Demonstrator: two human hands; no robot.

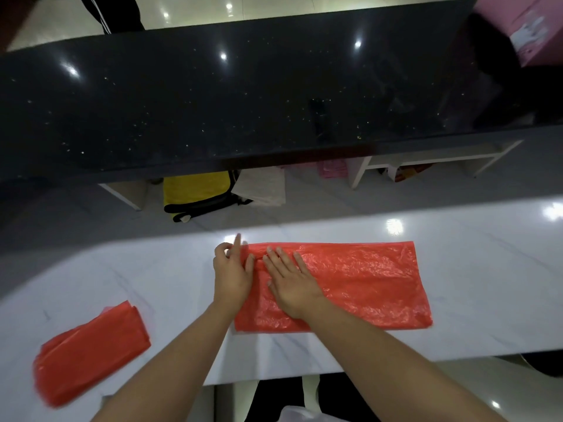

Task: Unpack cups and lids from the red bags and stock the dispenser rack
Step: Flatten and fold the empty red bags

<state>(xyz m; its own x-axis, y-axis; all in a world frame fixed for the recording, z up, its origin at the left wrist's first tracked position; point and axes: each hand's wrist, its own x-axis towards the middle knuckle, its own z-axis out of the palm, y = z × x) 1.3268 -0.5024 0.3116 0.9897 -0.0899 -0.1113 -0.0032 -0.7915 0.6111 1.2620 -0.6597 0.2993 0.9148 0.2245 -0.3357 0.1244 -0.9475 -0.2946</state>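
While right hand (pixel 291 287) presses, red bag (pixel 359 284) flat

We see both bare forearms reach forward from the bottom edge and draw close together, the hands almost side by side. Our right hand (pixel 291 284) lies palm down with its fingers (pixel 281 256) straight and spread. Our left hand (pixel 232 271) sits just beside it, fingers partly curled at the tips, one finger raised straight.
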